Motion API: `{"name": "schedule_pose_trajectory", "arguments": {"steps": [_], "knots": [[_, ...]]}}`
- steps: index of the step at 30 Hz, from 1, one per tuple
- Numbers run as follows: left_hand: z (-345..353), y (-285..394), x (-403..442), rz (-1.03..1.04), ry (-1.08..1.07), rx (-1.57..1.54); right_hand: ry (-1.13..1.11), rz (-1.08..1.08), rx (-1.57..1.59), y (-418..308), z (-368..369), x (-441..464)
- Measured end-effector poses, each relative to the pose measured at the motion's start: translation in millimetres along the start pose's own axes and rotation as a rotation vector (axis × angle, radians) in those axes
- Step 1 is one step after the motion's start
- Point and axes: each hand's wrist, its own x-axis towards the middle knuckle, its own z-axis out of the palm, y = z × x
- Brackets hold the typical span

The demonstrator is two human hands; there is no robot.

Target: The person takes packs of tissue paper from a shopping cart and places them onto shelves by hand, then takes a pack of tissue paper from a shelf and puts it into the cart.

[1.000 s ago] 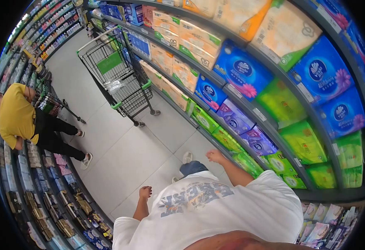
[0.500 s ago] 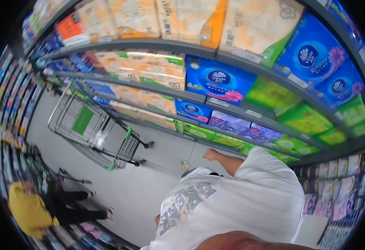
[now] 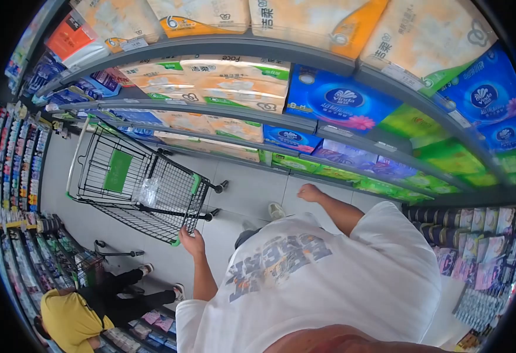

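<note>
My left hand [image 3: 192, 241] is at the near corner of a shopping cart [image 3: 175, 197], its fingers partly spread beside the green corner piece; whether it touches the cart is unclear. A clear crumpled bag [image 3: 148, 192] lies inside the cart. Over the floor in front of the lower shelves, my right hand [image 3: 310, 192] hangs with loosely curled fingers, and I cannot make out anything in it. Blue Vinda tissue packs [image 3: 343, 97] and orange-and-cream tissue packs [image 3: 228, 79] fill the shelves beyond my hands.
A person in a yellow top [image 3: 72, 317] bends at the lower left beside another cart [image 3: 87, 265]. Shelves of bottles [image 3: 17, 159] stand at the far left. Packaged goods [image 3: 481, 247] hang at the right. Tiled floor [image 3: 240, 200] runs between the shelves.
The view has turned toward the tissue shelves. The cart appears closer, and my left hand, hidden half a second ago, now shows at its corner. The person in yellow appears lower in view.
</note>
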Motion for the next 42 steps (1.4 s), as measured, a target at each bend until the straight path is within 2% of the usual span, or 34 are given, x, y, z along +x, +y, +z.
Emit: {"name": "schedule_pose_trajectory", "arguments": {"steps": [1,3,5,6,9,11,12,14,15,16,17,18,20,21,22,24,29,32,35,38,42], "knots": [[-3.8,7.4,14.0,0.041,0.033,0.071,0.019,0.011,-0.059,20.9,2.7,-5.7],[-12.4,-2.4,27.4,0.080,0.061,0.143,0.001,0.180,-0.112,36.5,-1.1,-34.5],[-6.3,-36.5,43.5,0.033,-0.070,0.199,-0.028,0.402,0.027,45.4,3.5,-58.7],[-8.5,-47.4,54.7,-0.054,-0.268,0.147,-0.024,0.411,0.031,43.1,6.7,-70.0],[-9.7,-63.4,66.2,0.060,-0.373,0.273,-0.019,0.544,0.134,27.5,25.5,-94.4],[-17.1,-63.0,81.8,0.087,-0.414,0.333,0.002,0.627,0.297,10.0,46.7,-100.6],[-20.2,-61.4,92.0,0.063,-0.507,0.348,0.006,0.642,0.305,-2.9,55.9,-103.1],[-16.5,-67.3,114.2,-0.008,-0.718,0.379,0.062,0.502,0.310,-57.9,53.6,-109.7],[-11.5,-73.1,118.8,0.004,-0.737,0.378,0.059,0.371,0.251,-60.5,64.9,-100.6],[-5.2,-78.7,118.5,0.115,-0.656,0.327,0.052,0.246,0.191,-61.5,74.8,-94.4],[1.5,-85.7,115.7,0.221,-0.576,0.273,0.055,0.221,0.172,-71.3,74.1,-94.0],[11.4,-90.5,116.8,0.228,-0.606,0.180,0.059,0.195,0.153,-85.5,70.2,-93.5],[39.3,-103.4,112.4,0.216,-0.607,0.103,0.262,0.159,0.213,-100.5,74.4,-97.6],[48.7,-105.9,110.3,0.192,-0.581,0.031,0.267,0.179,0.216,-108.2,73.0,-101.6],[48.1,-96.8,111.2,0.102,-0.620,0.097,0.294,0.213,0.254,-115.0,69.0,-106.3],[46.0,-87.6,112.7,0.131,-0.618,0.110,0.329,0.254,0.289,-118.5,66.2,-119.3],[33.5,-85.4,115.6,0.184,-0.690,0.129,0.240,0.273,0.167,-90.0,83.3,-150.9],[33.1,-83.7,105.1,0.178,-0.642,0.189,0.151,0.148,0.041,-65.6,92.8,-165.8],[29.8,-75.0,91.3,0.184,-0.629,0.256,0.011,0.235,-0.131,-65.2,89.3,-173.9],[24.9,-60.7,75.4,0.117,-0.623,0.243,0.026,0.237,-0.105,-61.6,84.8,-167.2],[31.2,-47.9,57.5,0.088,-0.621,0.226,0.204,0.073,0.109,-66.8,66.9,-142.7]]}}
